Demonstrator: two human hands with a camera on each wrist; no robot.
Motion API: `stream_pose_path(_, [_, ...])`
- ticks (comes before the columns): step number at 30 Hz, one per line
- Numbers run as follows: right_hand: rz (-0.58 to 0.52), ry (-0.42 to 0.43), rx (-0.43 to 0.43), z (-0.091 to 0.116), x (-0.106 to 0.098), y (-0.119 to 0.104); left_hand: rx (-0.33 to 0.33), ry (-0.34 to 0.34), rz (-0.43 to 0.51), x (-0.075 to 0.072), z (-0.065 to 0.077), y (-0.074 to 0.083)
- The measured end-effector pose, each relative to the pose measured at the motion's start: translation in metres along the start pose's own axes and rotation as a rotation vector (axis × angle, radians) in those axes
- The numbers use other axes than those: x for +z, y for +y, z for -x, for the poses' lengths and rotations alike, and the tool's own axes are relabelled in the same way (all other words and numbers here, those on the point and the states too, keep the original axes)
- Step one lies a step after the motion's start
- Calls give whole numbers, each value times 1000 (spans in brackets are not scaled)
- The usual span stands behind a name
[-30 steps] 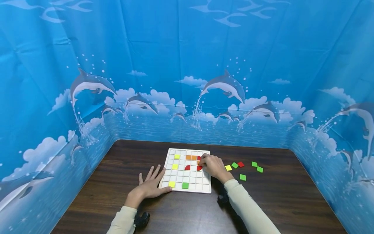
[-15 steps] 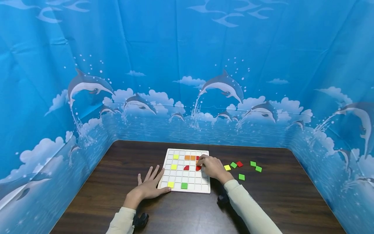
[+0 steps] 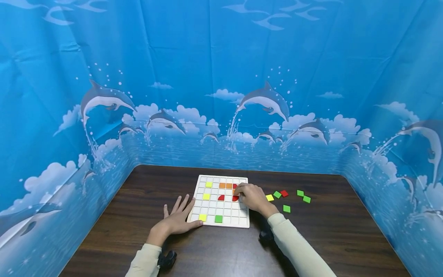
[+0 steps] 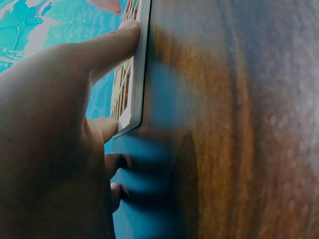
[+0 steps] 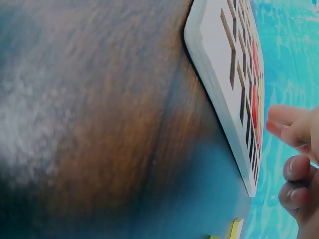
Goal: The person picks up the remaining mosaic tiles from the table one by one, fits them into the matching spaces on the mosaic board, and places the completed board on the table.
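Barely shifted in a second, the right grip (image 3: pixel 252 197) bends over an orange tile (image 3: pixel 233 191) on the board (image 3: pixel 230 212), grasp unclear; the splayed left grip (image 3: pixel 177 220) touches the board, placement apparently unfinished.

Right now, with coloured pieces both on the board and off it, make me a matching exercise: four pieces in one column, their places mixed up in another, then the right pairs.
Pieces
1. Green square on the board
2. Loose red square
3. Leftmost orange square
4. Left quarter-round red piece

Places
A. Toward the board's far edge
B. Near the board's middle
C. Along the board's edge nearest the person
D. On the table, right of the board

Right pairs: 1-C, 2-D, 3-A, 4-B.
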State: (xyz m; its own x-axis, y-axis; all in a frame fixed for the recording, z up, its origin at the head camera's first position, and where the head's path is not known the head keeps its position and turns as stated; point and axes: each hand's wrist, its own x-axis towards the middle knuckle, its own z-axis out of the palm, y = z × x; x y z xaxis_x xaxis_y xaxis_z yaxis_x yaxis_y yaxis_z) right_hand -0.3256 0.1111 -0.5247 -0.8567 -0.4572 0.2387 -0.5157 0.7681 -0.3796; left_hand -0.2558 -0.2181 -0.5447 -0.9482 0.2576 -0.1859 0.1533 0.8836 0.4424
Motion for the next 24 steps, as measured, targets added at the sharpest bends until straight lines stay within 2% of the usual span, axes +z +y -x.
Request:
stream_pose_path(5, [29,57,-3,1,-1,-2,-20,2,-30,5,-6,-6])
stream_pose_path(9, [42,71,5,5,-5,-2,-23,17,-56,11,-9,-11])
stream_pose_path(18, [62,103,31,17,-17,6,3,11,-3,4,-3,-3])
stream_pose_path(24, [44,129,51,30,-30,16,-18,15,-44,9,-7,-10])
